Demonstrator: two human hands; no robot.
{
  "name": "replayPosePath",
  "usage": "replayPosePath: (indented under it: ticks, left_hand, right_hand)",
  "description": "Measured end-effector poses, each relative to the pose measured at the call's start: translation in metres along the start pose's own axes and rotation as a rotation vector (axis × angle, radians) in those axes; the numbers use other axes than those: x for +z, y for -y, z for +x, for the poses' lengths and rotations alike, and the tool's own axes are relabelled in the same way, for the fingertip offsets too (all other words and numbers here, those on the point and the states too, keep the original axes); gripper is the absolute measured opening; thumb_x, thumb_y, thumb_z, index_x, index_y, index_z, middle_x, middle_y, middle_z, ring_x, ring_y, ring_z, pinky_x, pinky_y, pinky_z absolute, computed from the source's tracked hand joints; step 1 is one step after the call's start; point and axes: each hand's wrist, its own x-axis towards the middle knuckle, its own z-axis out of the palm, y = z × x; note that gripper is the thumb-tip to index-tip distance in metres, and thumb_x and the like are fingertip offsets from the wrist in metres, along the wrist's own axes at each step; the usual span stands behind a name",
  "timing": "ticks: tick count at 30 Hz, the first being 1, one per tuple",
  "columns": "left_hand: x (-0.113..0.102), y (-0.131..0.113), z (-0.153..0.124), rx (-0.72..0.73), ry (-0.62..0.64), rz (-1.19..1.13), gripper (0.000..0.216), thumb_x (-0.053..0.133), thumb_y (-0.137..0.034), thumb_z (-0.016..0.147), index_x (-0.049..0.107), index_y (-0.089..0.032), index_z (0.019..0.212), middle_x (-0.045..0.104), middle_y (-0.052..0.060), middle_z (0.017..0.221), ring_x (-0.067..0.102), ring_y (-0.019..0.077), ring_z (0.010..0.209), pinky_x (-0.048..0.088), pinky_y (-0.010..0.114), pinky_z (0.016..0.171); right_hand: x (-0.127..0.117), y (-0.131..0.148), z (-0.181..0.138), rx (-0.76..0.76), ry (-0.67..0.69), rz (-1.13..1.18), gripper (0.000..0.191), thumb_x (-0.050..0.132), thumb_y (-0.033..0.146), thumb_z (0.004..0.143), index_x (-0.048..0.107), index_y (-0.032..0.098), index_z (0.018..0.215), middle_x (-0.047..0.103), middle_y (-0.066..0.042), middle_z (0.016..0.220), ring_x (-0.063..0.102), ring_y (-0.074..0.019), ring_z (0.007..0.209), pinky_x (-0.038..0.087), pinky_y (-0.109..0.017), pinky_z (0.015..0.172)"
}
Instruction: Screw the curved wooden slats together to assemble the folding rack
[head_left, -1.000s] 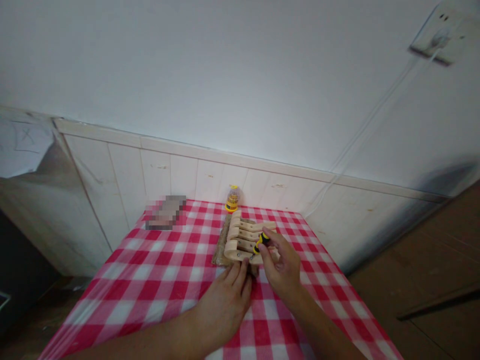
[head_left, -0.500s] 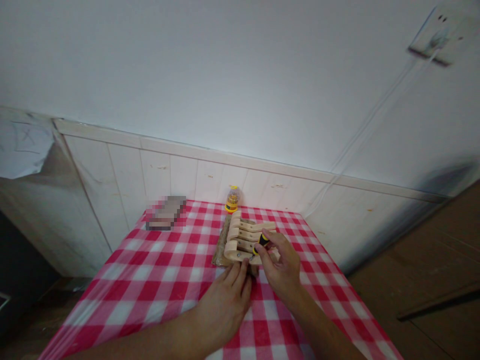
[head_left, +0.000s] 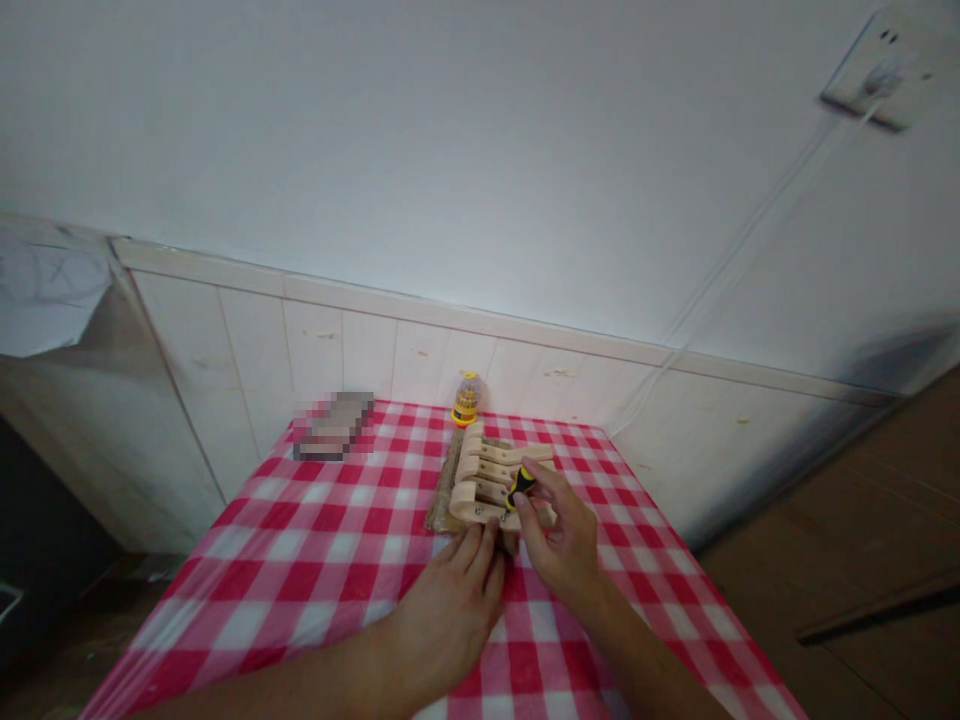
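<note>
Head view: the right hand [head_left: 562, 535] pinches a yellow-and-black screwdriver [head_left: 520, 489], its tip at the near side of a slatted wooden piece [head_left: 464, 492] lying on a brown pad [head_left: 441, 500] over the checked tablecloth [head_left: 300, 545]. The left hand [head_left: 454, 600], fingers together, touches that near edge; whether it grips is unclear. Behind stands a yellow-based bit container [head_left: 466, 400].

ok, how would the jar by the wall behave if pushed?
Probably apt to tip: the jar stands upright, taller than wide. Its rounded sides suggest it could roll once down. Its clear upper part looks like rigid, light plastic.
</note>
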Motion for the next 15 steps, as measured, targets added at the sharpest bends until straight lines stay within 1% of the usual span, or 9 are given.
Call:
replayPosePath:
  ticks: [3, 9, 12, 15]
  left_hand:
    - [-0.0004, -0.0003, 0.0003, -0.017, -0.008, 0.018, 0.043, 0.049, -0.029, 0.108, 0.060, -0.002, 0.141, 0.062, 0.027, 0.146, 0.053, 0.0362, 0.144, 0.040, 0.049, 0.117]
    - [-0.0027, 0.0003, 0.0009, 0.008, 0.003, 0.050, 0.042, 0.051, -0.028, 0.107, 0.061, -0.004, 0.140, 0.063, 0.025, 0.144, 0.055, 0.0361, 0.141, 0.040, 0.049, 0.118]
    - [-0.0031, 0.0006, 0.0012, 0.022, 0.003, 0.045, 0.042, 0.052, -0.028, 0.107, 0.063, -0.003, 0.138, 0.066, 0.025, 0.140, 0.055, 0.0373, 0.141, 0.040, 0.050, 0.117]
    - [-0.0029, 0.0002, 0.0016, 0.002, -0.020, 0.048, 0.041, 0.051, -0.029, 0.107, 0.064, -0.003, 0.136, 0.066, 0.025, 0.140, 0.056, 0.0369, 0.139, 0.041, 0.048, 0.116]
  right_hand:
    - [0.0000, 0.0003, 0.0014, 0.009, -0.012, -0.003, 0.043, 0.064, 0.011, 0.095, 0.064, 0.026, 0.135, 0.082, -0.008, 0.111, 0.082, -0.0221, 0.089, 0.071, -0.035, 0.078]
    - [0.0014, 0.0004, 0.0038, 0.017, -0.037, -0.020, 0.038, 0.068, 0.015, 0.094, 0.068, 0.027, 0.131, 0.082, -0.006, 0.103, 0.079, -0.0212, 0.078, 0.070, -0.034, 0.069]
    - [0.0023, -0.0001, 0.0039, 0.010, -0.052, -0.013, 0.039, 0.069, 0.015, 0.094, 0.068, 0.028, 0.130, 0.081, -0.005, 0.100, 0.078, -0.0205, 0.075, 0.069, -0.033, 0.066]
    - [0.0022, -0.0004, 0.0038, 0.009, -0.052, -0.020, 0.038, 0.070, 0.016, 0.094, 0.068, 0.028, 0.130, 0.081, -0.005, 0.100, 0.077, -0.0204, 0.073, 0.069, -0.033, 0.065]
